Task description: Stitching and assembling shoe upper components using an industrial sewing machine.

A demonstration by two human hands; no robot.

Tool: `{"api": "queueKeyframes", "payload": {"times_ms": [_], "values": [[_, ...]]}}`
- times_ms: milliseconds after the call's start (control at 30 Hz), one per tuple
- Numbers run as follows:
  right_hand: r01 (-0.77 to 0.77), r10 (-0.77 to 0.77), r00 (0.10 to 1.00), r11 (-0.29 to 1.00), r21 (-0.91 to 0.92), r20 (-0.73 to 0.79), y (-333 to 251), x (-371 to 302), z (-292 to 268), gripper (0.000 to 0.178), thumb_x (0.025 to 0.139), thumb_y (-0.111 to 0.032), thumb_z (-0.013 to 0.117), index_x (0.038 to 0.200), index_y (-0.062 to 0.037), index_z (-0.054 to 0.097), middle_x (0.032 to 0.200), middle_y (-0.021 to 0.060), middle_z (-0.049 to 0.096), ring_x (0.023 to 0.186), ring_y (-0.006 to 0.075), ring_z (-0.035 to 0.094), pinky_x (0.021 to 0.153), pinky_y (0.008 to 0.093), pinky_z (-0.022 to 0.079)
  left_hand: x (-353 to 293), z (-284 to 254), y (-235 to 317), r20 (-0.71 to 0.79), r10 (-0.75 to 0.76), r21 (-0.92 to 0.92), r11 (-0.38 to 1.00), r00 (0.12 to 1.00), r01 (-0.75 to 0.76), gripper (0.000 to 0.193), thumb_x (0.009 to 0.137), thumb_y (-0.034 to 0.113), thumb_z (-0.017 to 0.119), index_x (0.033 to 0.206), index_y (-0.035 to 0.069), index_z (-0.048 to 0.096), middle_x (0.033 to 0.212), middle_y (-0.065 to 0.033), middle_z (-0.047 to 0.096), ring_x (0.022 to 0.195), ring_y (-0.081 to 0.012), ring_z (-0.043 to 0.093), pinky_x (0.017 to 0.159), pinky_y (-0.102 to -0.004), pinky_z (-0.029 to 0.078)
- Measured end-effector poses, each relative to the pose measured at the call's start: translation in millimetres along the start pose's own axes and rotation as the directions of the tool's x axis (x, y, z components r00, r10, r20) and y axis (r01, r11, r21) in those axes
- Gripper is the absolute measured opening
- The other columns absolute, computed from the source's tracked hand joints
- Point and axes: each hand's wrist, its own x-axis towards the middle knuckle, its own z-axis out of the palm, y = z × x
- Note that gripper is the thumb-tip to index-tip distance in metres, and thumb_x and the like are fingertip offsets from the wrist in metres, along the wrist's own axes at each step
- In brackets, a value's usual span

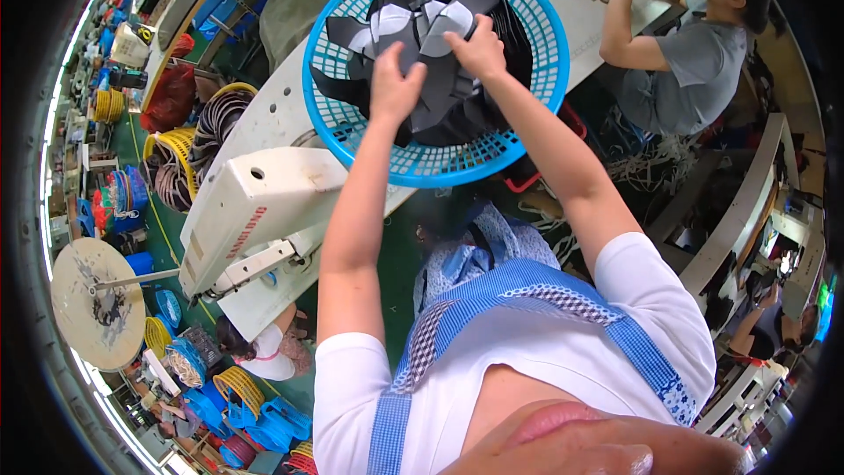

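Observation:
A round blue plastic basket (547,114) with a slotted wall holds a heap of dark grey and black cut pieces (440,110), some with pale grey faces. Both arms reach into it. My left hand (396,86) rests on the left part of the heap, thumb and fingers apart. On the right, my right hand (481,51) touches a pale-and-dark grey piece (447,31), its thumb and forefinger spread. Neither hand shows a closed grip; some fingertips are hidden among the pieces.
A white sewing machine (272,202) stands left of the basket on a long pale worktable (580,4). At the upper right a co-worker (686,62) works at another machine. Yellow baskets (171,154) stand on the green floor at left; a round disc table (97,303) is lower left.

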Motion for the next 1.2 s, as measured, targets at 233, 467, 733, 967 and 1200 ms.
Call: {"api": "queueKeyframes", "payload": {"times_ms": [233,467,733,967,1200], "values": [[0.377,-0.394,0.916,0.775,0.507,-0.079,31,35,-2,0.038,0.065,-0.009,0.064,0.102,-0.0022,0.060,0.087,0.0096,0.062,0.079,0.0183,0.060,0.074,0.0282,0.048,-29,15,48,0.473,-0.017,-0.515,0.805,0.881,0.293,0.018,0.081,0.014,0.062,0.094,0.001,0.064,0.080,-0.0078,0.066,0.075,-0.0132,0.063,0.069,-0.0267,0.050],[-0.318,-0.155,0.864,0.570,0.758,0.480,15,78,-50,0.034,0.071,-0.005,0.061,0.105,-0.0031,0.060,0.089,0.0014,0.058,0.083,0.0120,0.055,0.077,0.0224,0.043,41,15,-4,0.340,-0.489,-0.633,0.513,0.803,0.580,0.033,0.088,0.027,0.057,0.107,-0.001,0.058,0.098,-0.0074,0.061,0.086,-0.0129,0.057,0.074,-0.0254,0.046],[-0.030,-0.098,0.985,0.711,0.702,0.141,29,59,-46,0.015,0.076,0.000,0.058,0.090,-0.0037,0.060,0.080,0.0015,0.060,0.076,0.0108,0.059,0.072,0.0234,0.045,45,36,-13,0.301,-0.522,-0.435,0.670,0.798,0.602,0.051,0.087,0.040,0.057,0.116,-0.001,0.054,0.104,-0.0090,0.060,0.090,-0.0162,0.057,0.075,-0.0281,0.046],[0.255,-0.132,0.936,0.892,-0.373,0.326,6,51,-37,0.065,0.075,-0.054,0.063,0.114,-0.0036,0.048,0.095,0.0175,0.062,0.085,0.0317,0.061,0.076,0.0387,0.048,62,55,-10,0.100,-0.482,-0.117,0.863,0.871,0.491,0.066,0.070,0.046,0.069,0.111,-0.003,0.055,0.102,-0.0196,0.062,0.095,-0.0311,0.061,0.083,-0.0381,0.047],[0.227,-0.254,0.966,0.922,0.312,0.046,29,26,-21,0.051,0.067,-0.016,0.074,0.110,-0.0024,0.050,0.096,0.0140,0.060,0.088,0.0270,0.059,0.078,0.0333,0.047,82,65,-17,0.244,-0.542,-0.037,0.824,0.804,0.566,0.053,0.064,0.046,0.074,0.092,0.001,0.065,0.088,-0.0143,0.067,0.086,-0.0292,0.064,0.075,-0.0385,0.050]]}}
